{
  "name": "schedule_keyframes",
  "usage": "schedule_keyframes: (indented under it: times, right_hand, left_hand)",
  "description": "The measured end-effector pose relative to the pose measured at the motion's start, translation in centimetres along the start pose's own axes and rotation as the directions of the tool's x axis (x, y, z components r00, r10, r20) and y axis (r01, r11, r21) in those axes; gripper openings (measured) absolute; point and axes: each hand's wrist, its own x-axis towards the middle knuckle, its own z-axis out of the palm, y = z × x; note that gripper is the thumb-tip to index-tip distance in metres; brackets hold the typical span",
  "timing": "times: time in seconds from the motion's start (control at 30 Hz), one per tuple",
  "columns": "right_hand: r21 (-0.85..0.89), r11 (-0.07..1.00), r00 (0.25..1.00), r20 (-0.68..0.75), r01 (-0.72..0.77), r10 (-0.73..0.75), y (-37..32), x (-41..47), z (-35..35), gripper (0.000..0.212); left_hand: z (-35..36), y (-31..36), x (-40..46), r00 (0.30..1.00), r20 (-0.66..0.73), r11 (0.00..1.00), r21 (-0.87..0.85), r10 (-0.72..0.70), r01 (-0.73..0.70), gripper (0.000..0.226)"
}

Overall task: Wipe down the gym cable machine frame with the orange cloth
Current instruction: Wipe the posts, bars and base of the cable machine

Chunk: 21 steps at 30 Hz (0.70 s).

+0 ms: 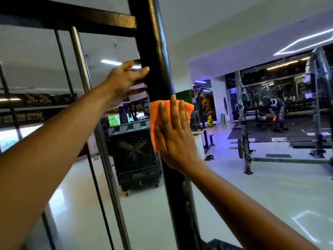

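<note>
The cable machine's black upright post (158,56) runs from top centre down to the bottom edge, with a black crossbar (72,18) joining it at the upper left. My right hand (174,134) lies flat with straight, spread fingers, pressing the orange cloth (155,120) against the post at mid height. My left hand (124,80) reaches higher up on the post's left side; its thumb and fingers curl around the post's edge.
A chrome guide rod (81,65) and a thin black cable (63,56) run down left of the post. A black floor fan (135,156) stands behind. At right are a squat rack (243,134), black mats, and a person bending over in the distance.
</note>
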Motion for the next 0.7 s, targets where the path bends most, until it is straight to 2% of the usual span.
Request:
schedule_keyframes:
  times: [0.2, 0.43, 0.53, 0.7]
  right_hand:
    - [0.044, 0.998, 0.999, -0.025, 0.045, -0.044, 0.3, 3.3, -0.5, 0.072]
    - [0.105, 0.994, 0.994, 0.107, 0.015, -0.026, 1.2, -7.4, 0.4, 0.071]
    - [0.104, 0.993, 0.993, 0.094, 0.058, -0.068, 1.7, -4.9, -0.1, 0.074]
    - [0.136, 0.990, 0.998, 0.036, 0.045, -0.050, 1.4, -2.3, -0.1, 0.073]
  left_hand:
    - [1.6, -0.7, -1.3, 0.998, -0.052, 0.999, -0.017, -0.044, 0.043, 0.045]
    - [3.0, -2.5, -3.5, 0.991, -0.100, 0.996, -0.039, -0.085, 0.082, 0.046]
    - [3.5, -3.2, -4.4, 0.987, -0.120, 0.994, -0.024, -0.106, 0.103, 0.046]
    - [4.6, -4.1, -6.0, 0.984, -0.126, 0.992, -0.010, -0.129, 0.129, 0.042]
